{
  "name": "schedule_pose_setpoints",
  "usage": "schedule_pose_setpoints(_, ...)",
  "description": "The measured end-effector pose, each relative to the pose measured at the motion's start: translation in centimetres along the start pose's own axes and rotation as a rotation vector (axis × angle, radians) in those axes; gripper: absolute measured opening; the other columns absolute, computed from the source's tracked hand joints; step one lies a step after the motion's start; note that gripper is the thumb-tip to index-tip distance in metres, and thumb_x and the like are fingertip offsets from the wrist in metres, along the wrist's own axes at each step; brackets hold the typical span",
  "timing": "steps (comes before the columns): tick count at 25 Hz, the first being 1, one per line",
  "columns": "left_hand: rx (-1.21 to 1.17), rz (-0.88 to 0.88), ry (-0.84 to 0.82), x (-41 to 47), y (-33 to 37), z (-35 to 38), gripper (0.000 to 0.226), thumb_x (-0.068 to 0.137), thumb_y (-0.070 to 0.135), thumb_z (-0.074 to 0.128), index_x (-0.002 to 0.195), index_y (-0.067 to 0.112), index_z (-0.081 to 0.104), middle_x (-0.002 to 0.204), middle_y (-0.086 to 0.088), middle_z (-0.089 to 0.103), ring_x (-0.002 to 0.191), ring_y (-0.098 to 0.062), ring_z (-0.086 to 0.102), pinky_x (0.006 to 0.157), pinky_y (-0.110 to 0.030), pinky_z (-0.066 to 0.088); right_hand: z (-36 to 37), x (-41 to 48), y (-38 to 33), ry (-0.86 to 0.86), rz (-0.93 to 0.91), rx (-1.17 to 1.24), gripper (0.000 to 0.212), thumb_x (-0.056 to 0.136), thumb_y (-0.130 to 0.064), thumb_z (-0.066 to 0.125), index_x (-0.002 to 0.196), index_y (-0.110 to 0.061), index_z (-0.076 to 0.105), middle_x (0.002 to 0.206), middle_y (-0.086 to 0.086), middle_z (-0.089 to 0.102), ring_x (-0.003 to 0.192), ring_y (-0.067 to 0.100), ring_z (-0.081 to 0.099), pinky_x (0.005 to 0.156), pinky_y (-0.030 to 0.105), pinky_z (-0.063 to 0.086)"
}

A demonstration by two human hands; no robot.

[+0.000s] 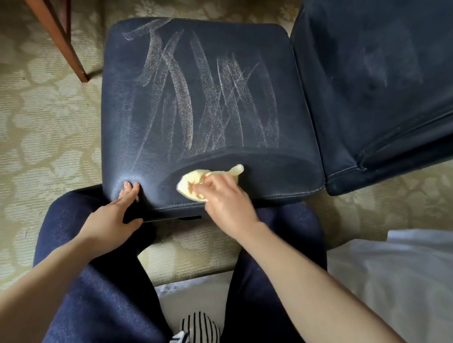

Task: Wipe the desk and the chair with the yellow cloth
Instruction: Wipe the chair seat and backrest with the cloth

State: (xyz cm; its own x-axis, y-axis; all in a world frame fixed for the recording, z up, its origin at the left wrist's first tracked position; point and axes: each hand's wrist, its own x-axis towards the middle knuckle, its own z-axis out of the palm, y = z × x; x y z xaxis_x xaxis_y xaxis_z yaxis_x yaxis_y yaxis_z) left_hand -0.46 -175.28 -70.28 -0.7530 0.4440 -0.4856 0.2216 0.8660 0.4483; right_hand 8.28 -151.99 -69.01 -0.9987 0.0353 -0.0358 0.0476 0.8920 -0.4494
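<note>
Chair: dark navy, leather-like. Padded seat [199,98] is a rounded square, top covered in pale dusty streaks running near to far, mostly centre and right. A darker, streak-free band runs along the seat's near edge. Backrest [391,77], same navy, stands at the seat's right side, with stitched seams. Cloth [193,180]: yellow, small, crumpled, on the seat's near edge right of centre, one tail poking right. Right hand [225,199] presses it down with curled fingers. Left hand [111,220] grips the seat's near-left corner.
</note>
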Motion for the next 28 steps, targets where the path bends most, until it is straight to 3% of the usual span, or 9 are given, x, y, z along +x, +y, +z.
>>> schedule_pose_setpoints(3, -0.004, -0.011, -0.023, -0.2, -0.1, 0.2, 0.082, 0.09, 0.023, 0.061, 0.151, 0.032, 0.008, 0.157, 0.012, 0.009, 0.14, -0.023, 0.033, 0.107, -0.036, 0.033, -1.3, -1.7, 4.5, 0.075, 0.323, -0.016, 0.038, 0.08, 0.001, 0.055, 0.109, -0.021, 0.065, 0.113, 0.005, 0.052, 0.109, 0.026, 0.041, 0.077, 0.041, 0.047)
schedule_pose_setpoints(8, -0.021, 0.011, -0.017, 0.2, 0.4, 0.0, 0.082, 0.09, 0.024, 0.063, 0.152, 0.03, 0.01, 0.157, 0.012, 0.01, 0.14, -0.021, 0.031, 0.107, -0.036, 0.03, -4.4, -4.1, 11.2, 0.186, 0.726, -0.154, 0.037, 0.091, -0.01, 0.045, 0.124, -0.024, 0.049, 0.12, 0.009, 0.048, 0.107, 0.029, 0.04, 0.09, 0.042, 0.038)
schedule_pose_setpoints(13, -0.034, 0.045, -0.007, 0.3, 1.2, 0.4, 0.079, 0.089, 0.025, 0.062, 0.152, 0.03, 0.013, 0.157, 0.011, 0.012, 0.14, -0.018, 0.032, 0.104, -0.031, 0.03, -6.4, -3.1, 13.1, 0.289, 1.108, 0.091, 0.034, 0.092, -0.009, 0.042, 0.122, -0.022, 0.047, 0.129, 0.01, 0.041, 0.115, 0.034, 0.036, 0.095, 0.043, 0.034)
schedule_pose_setpoints(15, -0.045, 0.063, -0.006, 0.2, 1.4, 0.6, 0.078, 0.09, 0.025, 0.062, 0.152, 0.031, 0.015, 0.157, 0.011, 0.013, 0.139, -0.017, 0.033, 0.101, -0.027, 0.031, -6.2, -2.1, 11.9, 0.307, 1.182, 0.069, 0.035, 0.088, -0.004, 0.04, 0.119, -0.017, 0.048, 0.127, 0.011, 0.042, 0.112, 0.034, 0.038, 0.092, 0.042, 0.035)
schedule_pose_setpoints(19, -0.077, 0.109, 0.042, -0.2, 1.9, 0.9, 0.071, 0.091, 0.022, 0.06, 0.151, 0.027, 0.022, 0.156, 0.005, 0.021, 0.136, -0.017, 0.038, 0.096, -0.022, 0.033, -3.9, -0.1, 7.7, 0.255, 0.907, -0.117, 0.029, 0.092, -0.012, 0.044, 0.121, -0.011, 0.051, 0.128, 0.013, 0.046, 0.11, 0.034, 0.04, 0.096, 0.037, 0.027)
schedule_pose_setpoints(23, 0.013, 0.157, 0.163, 0.2, 1.5, -0.3, 0.063, 0.088, 0.028, 0.064, 0.145, 0.019, 0.037, 0.136, -0.007, 0.054, 0.126, -0.027, 0.048, 0.105, -0.03, 0.028, -1.1, 3.4, 2.0, 0.211, 0.556, -0.097, 0.035, 0.093, -0.017, 0.048, 0.128, -0.019, 0.054, 0.127, 0.01, 0.049, 0.106, 0.031, 0.039, 0.095, 0.034, 0.026)
schedule_pose_setpoints(26, 0.319, 0.139, 0.203, 1.2, -1.1, -2.1, 0.075, 0.085, 0.053, 0.057, 0.148, 0.026, 0.027, 0.151, 0.001, 0.034, 0.14, -0.024, 0.025, 0.116, -0.041, 0.006, 0.6, 6.5, -2.3, 0.089, 0.268, -0.06, 0.038, 0.091, -0.013, 0.053, 0.129, -0.018, 0.055, 0.126, 0.007, 0.05, 0.105, 0.029, 0.038, 0.095, 0.035, 0.031)
schedule_pose_setpoints(28, 0.332, 0.005, 0.18, 1.4, -2.3, -2.4, 0.079, 0.087, 0.059, 0.048, 0.151, 0.027, 0.016, 0.159, 0.0, 0.014, 0.147, -0.024, 0.004, 0.116, -0.046, -0.006, 1.4, 8.3, -4.5, 0.016, 0.126, -0.022, 0.039, 0.09, -0.01, 0.053, 0.128, -0.018, 0.055, 0.126, 0.005, 0.05, 0.108, 0.027, 0.038, 0.098, 0.034, 0.029)
